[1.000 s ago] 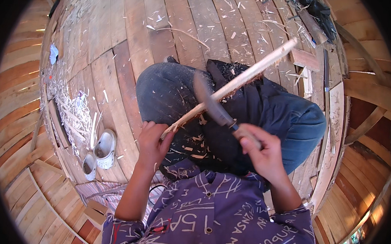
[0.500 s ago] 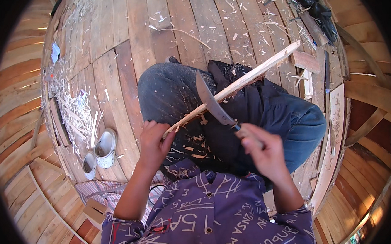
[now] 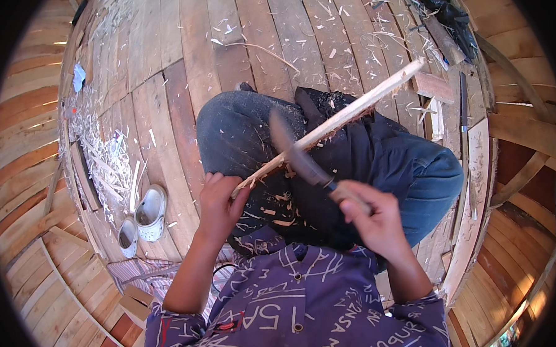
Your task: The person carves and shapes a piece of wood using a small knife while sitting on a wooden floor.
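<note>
My left hand is closed round the near end of a long pale wooden stick, which slants up to the right across my lap. The stick's near part is thin and splintered, and strips of darker bark cling to its underside farther along. In my right hand I grip the wooden handle of a large curved knife. Its blade, slightly blurred, lies across the stick not far from my left hand and points up to the left. Shavings speckle the dark cloth over my lap.
Plank flooring strewn with shavings surrounds my crossed legs. A pair of white clogs stands at the left, below a heap of shavings. Wood offcuts and a dark plastic bag lie at the right.
The knife has slid a little along the stick, toward my left hand and down to the left. The stick has tipped very slightly; my left hand keeps its hold.
</note>
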Tool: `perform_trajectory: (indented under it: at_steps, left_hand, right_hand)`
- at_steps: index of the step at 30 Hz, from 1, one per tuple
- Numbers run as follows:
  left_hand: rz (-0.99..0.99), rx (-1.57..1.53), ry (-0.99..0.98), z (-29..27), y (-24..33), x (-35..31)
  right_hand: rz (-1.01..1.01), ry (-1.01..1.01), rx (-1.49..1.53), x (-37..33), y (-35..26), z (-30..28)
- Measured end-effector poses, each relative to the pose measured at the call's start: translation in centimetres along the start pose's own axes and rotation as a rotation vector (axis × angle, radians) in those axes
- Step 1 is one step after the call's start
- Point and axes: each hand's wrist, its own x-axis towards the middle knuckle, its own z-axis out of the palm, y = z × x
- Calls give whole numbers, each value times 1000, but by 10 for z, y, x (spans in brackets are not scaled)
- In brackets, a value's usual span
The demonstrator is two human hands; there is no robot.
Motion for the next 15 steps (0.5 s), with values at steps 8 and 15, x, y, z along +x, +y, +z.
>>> perform_trajectory:
  at_steps: [8, 15]
  left_hand:
    - [-53, 6, 14, 3, -1, -7]
    - [-135, -33, -3, 0, 5, -3]
  right_hand:
    - [13, -25, 16, -2, -5, 3]
    - [32, 380, 118, 9, -3, -37]
